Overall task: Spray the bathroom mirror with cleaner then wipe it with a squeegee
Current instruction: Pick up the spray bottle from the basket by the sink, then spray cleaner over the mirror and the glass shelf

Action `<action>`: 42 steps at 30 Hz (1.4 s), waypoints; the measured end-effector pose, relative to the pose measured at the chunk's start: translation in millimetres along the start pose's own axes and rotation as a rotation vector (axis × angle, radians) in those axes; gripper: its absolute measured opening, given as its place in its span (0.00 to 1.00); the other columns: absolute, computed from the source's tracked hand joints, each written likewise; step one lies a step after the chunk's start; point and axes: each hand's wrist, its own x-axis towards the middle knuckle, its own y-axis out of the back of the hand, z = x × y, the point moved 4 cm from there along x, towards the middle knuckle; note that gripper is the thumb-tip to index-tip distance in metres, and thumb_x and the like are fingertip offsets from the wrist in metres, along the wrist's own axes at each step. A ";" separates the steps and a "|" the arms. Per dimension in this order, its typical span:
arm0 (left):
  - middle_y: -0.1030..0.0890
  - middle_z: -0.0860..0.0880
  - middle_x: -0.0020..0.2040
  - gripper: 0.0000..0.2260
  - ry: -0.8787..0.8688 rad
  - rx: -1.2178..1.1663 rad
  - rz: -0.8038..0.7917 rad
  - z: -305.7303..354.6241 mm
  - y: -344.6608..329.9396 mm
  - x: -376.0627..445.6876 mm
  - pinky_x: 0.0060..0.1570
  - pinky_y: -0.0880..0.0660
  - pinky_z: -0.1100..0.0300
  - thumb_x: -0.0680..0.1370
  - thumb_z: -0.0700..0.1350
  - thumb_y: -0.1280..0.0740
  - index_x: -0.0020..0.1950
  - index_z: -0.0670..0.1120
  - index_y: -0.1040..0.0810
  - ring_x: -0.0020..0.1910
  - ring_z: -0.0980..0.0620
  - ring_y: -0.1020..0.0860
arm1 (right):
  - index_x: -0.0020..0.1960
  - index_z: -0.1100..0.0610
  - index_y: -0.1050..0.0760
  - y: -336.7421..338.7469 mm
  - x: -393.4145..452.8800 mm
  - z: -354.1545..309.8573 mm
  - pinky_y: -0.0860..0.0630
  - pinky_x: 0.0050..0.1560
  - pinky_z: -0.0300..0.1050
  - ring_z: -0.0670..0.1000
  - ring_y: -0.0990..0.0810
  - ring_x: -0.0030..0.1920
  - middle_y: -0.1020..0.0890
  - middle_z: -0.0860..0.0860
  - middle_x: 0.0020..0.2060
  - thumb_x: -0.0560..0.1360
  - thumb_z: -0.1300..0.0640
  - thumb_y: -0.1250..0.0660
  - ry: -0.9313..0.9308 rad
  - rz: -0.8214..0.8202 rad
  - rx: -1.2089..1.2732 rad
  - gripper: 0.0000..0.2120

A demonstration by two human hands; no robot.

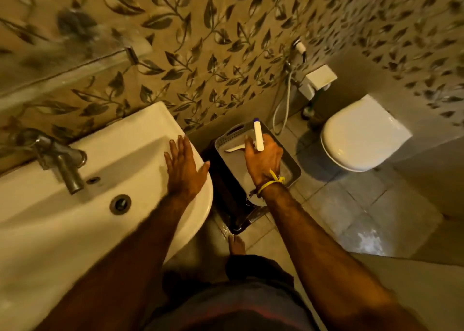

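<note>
My right hand [263, 158] is shut on a white spray bottle [258, 136] with a blue tip, held over a grey tray [293, 170] that sits on a dark stool. A white squeegee [234, 149] lies in the tray just left of that hand. My left hand [184, 166] rests flat with fingers apart on the right rim of the white washbasin [140, 140]. The mirror [57, 37] hangs at the upper left above a glass shelf, its surface looking streaked and blurred.
A metal tap [62, 162] and the drain [120, 204] are in the washbasin. A white toilet [361, 135] with its lid shut stands at the right, with a hand shower hose [288, 92] on the leaf-patterned wall. My bare foot [236, 244] stands on the tiled floor.
</note>
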 end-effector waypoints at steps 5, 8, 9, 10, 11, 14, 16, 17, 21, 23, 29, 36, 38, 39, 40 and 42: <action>0.53 0.45 0.83 0.36 -0.173 -0.105 0.112 -3.1 57.5 -32.1 0.79 0.56 0.49 0.83 0.56 0.39 0.83 0.45 0.55 0.82 0.46 0.58 | 0.40 0.61 0.23 12.0 -8.6 -99.7 0.23 0.47 0.58 0.57 0.23 0.37 0.23 0.55 0.33 0.79 0.48 0.37 0.144 0.030 0.140 0.18; 0.50 0.46 0.83 0.33 -0.217 -0.146 0.305 1.8 119.6 -32.1 0.79 0.48 0.49 0.83 0.53 0.37 0.83 0.46 0.49 0.82 0.47 0.55 | 0.43 0.61 0.23 16.0 -17.0 -171.6 0.30 0.39 0.40 0.54 0.26 0.38 0.22 0.59 0.38 0.79 0.45 0.38 0.274 0.007 0.202 0.19; 0.48 0.46 0.83 0.32 -0.232 -0.167 0.383 3.8 141.8 -34.8 0.78 0.45 0.50 0.83 0.51 0.36 0.82 0.46 0.47 0.82 0.47 0.53 | 0.44 0.61 0.23 18.8 -22.4 -195.1 0.34 0.38 0.35 0.53 0.27 0.38 0.22 0.60 0.40 0.79 0.44 0.38 0.320 0.007 0.219 0.20; 0.46 0.45 0.83 0.31 -0.256 -0.193 0.465 6.0 164.2 -38.6 0.77 0.43 0.51 0.83 0.50 0.36 0.82 0.46 0.44 0.82 0.47 0.51 | 0.46 0.61 0.23 21.9 -28.6 -218.3 0.36 0.38 0.33 0.52 0.27 0.38 0.22 0.60 0.41 0.79 0.43 0.39 0.371 0.013 0.240 0.20; 0.43 0.45 0.82 0.29 -0.288 -0.219 0.552 7.7 186.7 -43.9 0.75 0.42 0.53 0.82 0.49 0.35 0.81 0.45 0.41 0.82 0.46 0.48 | 0.47 0.61 0.23 25.0 -35.7 -241.0 0.34 0.39 0.34 0.52 0.27 0.38 0.22 0.60 0.41 0.79 0.43 0.38 0.421 0.022 0.269 0.20; 0.36 0.44 0.79 0.24 -0.331 -0.258 0.768 5.7 243.2 -63.4 0.72 0.40 0.56 0.82 0.45 0.35 0.78 0.44 0.34 0.80 0.46 0.42 | 0.45 0.59 0.25 33.7 -58.7 -295.2 0.26 0.36 0.50 0.53 0.24 0.36 0.22 0.56 0.37 0.78 0.42 0.38 0.502 0.024 0.429 0.19; 0.33 0.45 0.78 0.23 -0.319 -0.275 0.878 -1.1 276.4 -74.8 0.72 0.38 0.56 0.81 0.44 0.35 0.77 0.44 0.31 0.79 0.46 0.39 | 0.41 0.56 0.26 37.9 -65.6 -320.5 0.24 0.31 0.51 0.55 0.24 0.31 0.24 0.52 0.31 0.77 0.39 0.38 0.456 0.003 0.566 0.20; 0.32 0.45 0.78 0.22 -0.312 -0.283 0.917 -3.9 290.0 -79.6 0.72 0.37 0.56 0.81 0.43 0.35 0.76 0.44 0.30 0.79 0.46 0.38 | 0.40 0.56 0.25 39.7 -65.0 -327.7 0.23 0.29 0.52 0.58 0.23 0.30 0.25 0.51 0.29 0.76 0.38 0.38 0.383 -0.003 0.654 0.21; 0.30 0.45 0.76 0.21 -0.332 -0.245 1.084 -22.5 346.6 -100.5 0.72 0.35 0.55 0.80 0.40 0.33 0.73 0.44 0.27 0.78 0.45 0.36 | 0.32 0.45 0.21 34.3 -73.8 -359.5 0.23 0.26 0.49 0.57 0.24 0.26 0.23 0.53 0.27 0.74 0.38 0.33 0.219 -0.044 0.875 0.16; 0.30 0.44 0.77 0.21 -0.356 -0.173 1.132 -30.6 370.1 -106.3 0.72 0.34 0.53 0.80 0.40 0.33 0.73 0.43 0.26 0.78 0.45 0.37 | 0.33 0.32 0.22 29.2 -88.6 -373.8 0.21 0.27 0.51 0.53 0.23 0.26 0.22 0.48 0.26 0.72 0.43 0.28 0.331 -0.051 0.832 0.10; 0.30 0.45 0.76 0.20 -0.394 0.036 1.258 -51.2 459.6 -117.9 0.72 0.30 0.52 0.80 0.42 0.34 0.73 0.44 0.26 0.79 0.47 0.37 | 0.34 0.52 0.26 18.8 -103.8 -451.6 0.24 0.25 0.43 0.52 0.19 0.26 0.21 0.50 0.28 0.75 0.41 0.34 0.655 -0.158 0.490 0.17; 0.29 0.40 0.75 0.19 -0.332 0.293 1.280 -54.0 577.6 -125.3 0.72 0.31 0.43 0.80 0.45 0.34 0.71 0.41 0.24 0.77 0.40 0.34 | 0.51 0.56 0.23 44.8 -109.7 -573.8 0.30 0.36 0.46 0.61 0.20 0.43 0.19 0.57 0.44 0.79 0.36 0.48 1.069 0.072 0.003 0.26; 0.30 0.41 0.76 0.20 -0.305 0.348 1.292 -55.1 600.1 -126.7 0.74 0.33 0.45 0.81 0.46 0.35 0.72 0.41 0.25 0.77 0.41 0.35 | 0.55 0.55 0.25 59.7 -107.2 -598.5 0.32 0.35 0.45 0.60 0.19 0.42 0.18 0.56 0.42 0.80 0.38 0.48 1.146 0.201 -0.089 0.23; 0.30 0.41 0.76 0.20 -0.292 0.372 1.295 -55.3 609.5 -126.9 0.74 0.34 0.46 0.81 0.47 0.36 0.72 0.42 0.25 0.78 0.41 0.36 | 0.53 0.56 0.25 66.8 -104.4 -609.8 0.34 0.34 0.43 0.59 0.20 0.39 0.19 0.55 0.39 0.80 0.40 0.47 1.155 0.216 -0.089 0.22; 0.32 0.42 0.77 0.21 -0.280 0.387 1.289 -54.8 617.0 -125.2 0.75 0.35 0.46 0.82 0.48 0.37 0.74 0.43 0.27 0.78 0.42 0.37 | 0.48 0.56 0.24 73.2 -99.9 -618.2 0.35 0.32 0.42 0.56 0.22 0.34 0.21 0.54 0.35 0.80 0.40 0.47 1.130 0.182 -0.054 0.21; 0.34 0.44 0.78 0.22 -0.254 0.393 1.273 -54.4 629.0 -119.5 0.77 0.38 0.48 0.83 0.50 0.40 0.76 0.44 0.30 0.79 0.44 0.39 | 0.37 0.54 0.28 80.7 -88.4 -628.5 0.32 0.31 0.42 0.51 0.27 0.30 0.24 0.53 0.32 0.79 0.38 0.45 1.005 0.019 0.085 0.23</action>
